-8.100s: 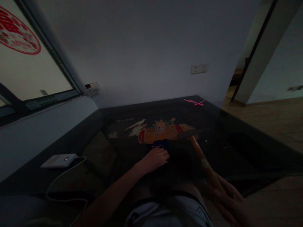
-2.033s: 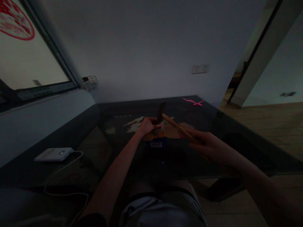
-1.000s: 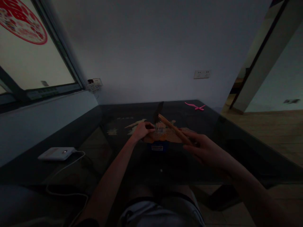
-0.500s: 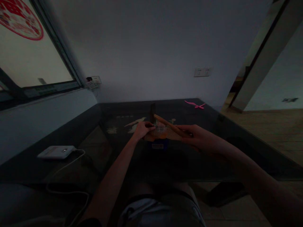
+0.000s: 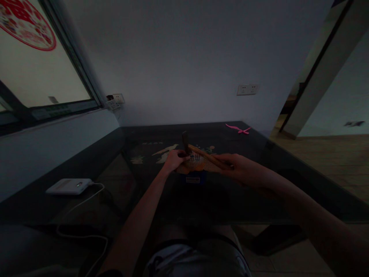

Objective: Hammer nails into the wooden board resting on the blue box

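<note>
Gripping the wooden handle of the hammer (image 5: 201,152), the right hand (image 5: 239,169) held it low over the dark bench (image 5: 259,154); the left hand (image 5: 174,159) pinched something beneath its heavy, stiff head, best controlled farther down the handle.

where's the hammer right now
In the head view the hammer is mid-frame over the dark table, wooden handle in the right hand, head by the left hand above the small blue box.
</note>
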### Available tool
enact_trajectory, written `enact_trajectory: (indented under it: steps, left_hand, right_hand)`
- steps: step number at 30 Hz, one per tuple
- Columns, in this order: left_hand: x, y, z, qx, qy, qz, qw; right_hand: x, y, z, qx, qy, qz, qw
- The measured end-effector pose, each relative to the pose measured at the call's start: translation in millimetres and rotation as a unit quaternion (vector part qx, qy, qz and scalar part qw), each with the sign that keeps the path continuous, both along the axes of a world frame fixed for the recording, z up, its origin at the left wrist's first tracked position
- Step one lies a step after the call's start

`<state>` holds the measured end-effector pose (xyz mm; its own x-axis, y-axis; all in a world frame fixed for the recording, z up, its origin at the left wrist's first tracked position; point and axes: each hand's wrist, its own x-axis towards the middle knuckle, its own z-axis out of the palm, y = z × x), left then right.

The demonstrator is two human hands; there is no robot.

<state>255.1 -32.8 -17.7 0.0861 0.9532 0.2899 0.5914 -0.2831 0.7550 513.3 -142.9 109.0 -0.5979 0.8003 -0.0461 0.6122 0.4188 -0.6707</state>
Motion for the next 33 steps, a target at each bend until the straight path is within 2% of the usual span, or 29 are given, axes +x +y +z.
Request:
enact_trajectory:
  steps: [5, 12, 15, 18, 21, 25, 28, 31, 33]
  left_hand:
    - [1, -2, 2.0, 0.005, -0.011, -0.009, 1.000]
    - [0, -1, 1.5, 0.002, 0.001, -0.007, 1.000]
    - [-1, 0, 0.5, 0.008, 0.003, -0.005, 1.000]
    - [0, -3, 1.7, 0.017, -0.005, -0.040, 0.999]
    - [-3, -10, 6.0, 0.030, -0.056, -0.076, 0.995]
    - [-17, -22, 12.1, 0.076, -0.089, -0.056, 0.991]
    - [-30, -26, 10.9, 0.088, -0.107, -0.038, 0.990]
    - [-34, -26, 6.7, 0.083, -0.109, -0.031, 0.990]
    - [-32, -26, 5.2, 0.087, -0.087, -0.028, 0.992]
  right_hand:
    - [2, -4, 4.7, 0.022, 0.031, -0.014, 0.999]
    - [2, -1, -1.4, 0.003, 0.008, -0.007, 1.000]
    - [6, -4, 1.5, 0.008, 0.041, -0.025, 0.999]
    - [13, -8, 2.8, 0.003, 0.087, -0.057, 0.995]
    - [21, -17, -6.7, -0.023, 0.160, -0.100, 0.982]
    - [32, -35, -40.8, -0.087, 0.282, -0.181, 0.938]
    - [40, -48, -75.2, -0.143, 0.399, -0.243, 0.872]
    - [43, -58, -105.6, -0.172, 0.483, -0.245, 0.823]
    - [42, -63, -119.1, -0.177, 0.539, -0.243, 0.786]
